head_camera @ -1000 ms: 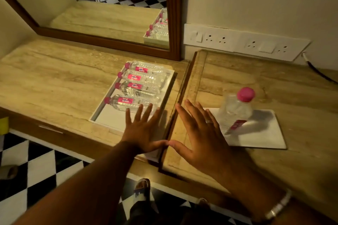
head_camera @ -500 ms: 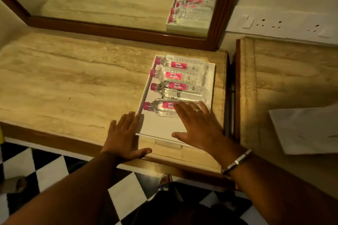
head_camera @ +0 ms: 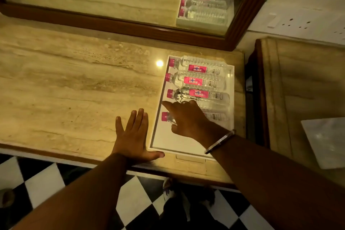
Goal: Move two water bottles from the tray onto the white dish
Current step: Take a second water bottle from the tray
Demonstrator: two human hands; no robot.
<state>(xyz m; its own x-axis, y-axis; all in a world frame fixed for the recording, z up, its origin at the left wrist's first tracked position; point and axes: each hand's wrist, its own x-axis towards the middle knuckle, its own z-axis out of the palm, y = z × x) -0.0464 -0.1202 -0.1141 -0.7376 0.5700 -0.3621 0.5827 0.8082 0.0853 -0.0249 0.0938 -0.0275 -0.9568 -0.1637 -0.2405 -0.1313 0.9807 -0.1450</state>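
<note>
A white tray [head_camera: 177, 143] lies on the beige stone counter [head_camera: 74, 89] with several clear water bottles in it, all on their sides with pink caps to the left. My right hand [head_camera: 188, 119] is draped over the nearest bottle [head_camera: 217, 116], fingers on its far side and thumb on its near side, just behind the pink cap. The bottle still rests in the tray. The third bottle [head_camera: 209, 95] lies just beyond my fingers. My left hand [head_camera: 132, 136] lies flat and open on the counter, its thumb touching the tray's front left corner. The white dish [head_camera: 326, 140] shows partly at the right edge.
A wood-framed mirror [head_camera: 130, 26] runs along the back and reflects the tray and my hands. A second stone counter [head_camera: 298, 80] stands to the right across a dark gap. A white socket panel [head_camera: 298, 24] is on the wall. Below is black-and-white checkered floor [head_camera: 43, 183].
The view has swung left and closer to the tray, so the dish is now at the right edge. My right hand moved from flat on the nearest bottle to wrapping it near the neck.
</note>
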